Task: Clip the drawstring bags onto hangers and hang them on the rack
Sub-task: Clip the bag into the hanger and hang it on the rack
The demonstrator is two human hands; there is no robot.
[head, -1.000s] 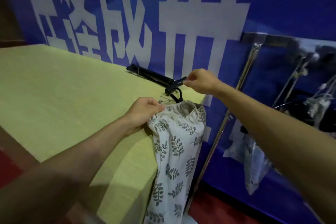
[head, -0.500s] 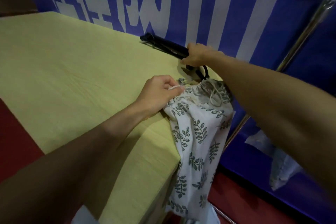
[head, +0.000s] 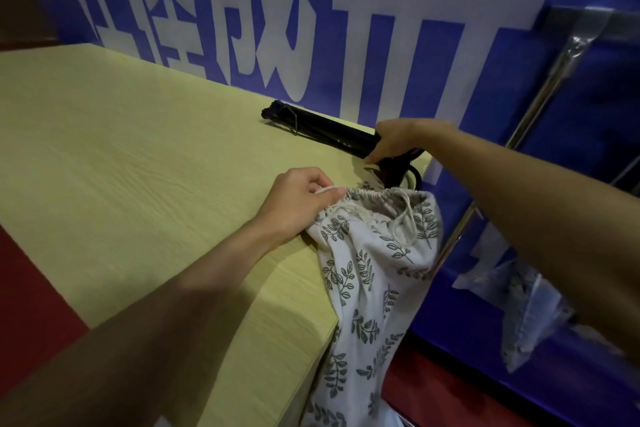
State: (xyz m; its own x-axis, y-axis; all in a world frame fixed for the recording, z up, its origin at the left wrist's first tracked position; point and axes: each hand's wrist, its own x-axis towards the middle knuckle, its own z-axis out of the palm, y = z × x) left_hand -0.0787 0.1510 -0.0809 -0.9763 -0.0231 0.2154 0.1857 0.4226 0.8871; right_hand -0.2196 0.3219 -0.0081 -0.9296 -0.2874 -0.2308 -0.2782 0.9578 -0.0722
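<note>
The white cloth drawstring bag with grey leaf prints (head: 367, 274) hangs down over the right corner of the pale yellow wooden bench (head: 138, 156). Its bunched top lies on the bench edge and the rest drops toward the red floor (head: 31, 288). The bottom of the bag is cut off by the lower edge of the view.

The left hand (head: 298, 204) is at the top left corner of the bag. Its grip is clamped there, pinching the rim where the white cord (head: 405, 217) comes out.

Just behind the bag's top lies a long black hanger (head: 322, 130), near the far edge of the bench. The right hand (head: 398, 142) covers its near end, with its grip bent down round the hanger. The fingertips are hidden.

A black hook (head: 414, 177) peeks out between that hand and the bag. I cannot tell if it touches the cloth.

To the right stands a shiny metal rack pole (head: 540, 94), partly hidden by the right arm. A second pale bag (head: 526, 308) hangs low on the right, too blurry to make out. Behind it all is a blue wall banner with big white letters (head: 502, 55).
</note>
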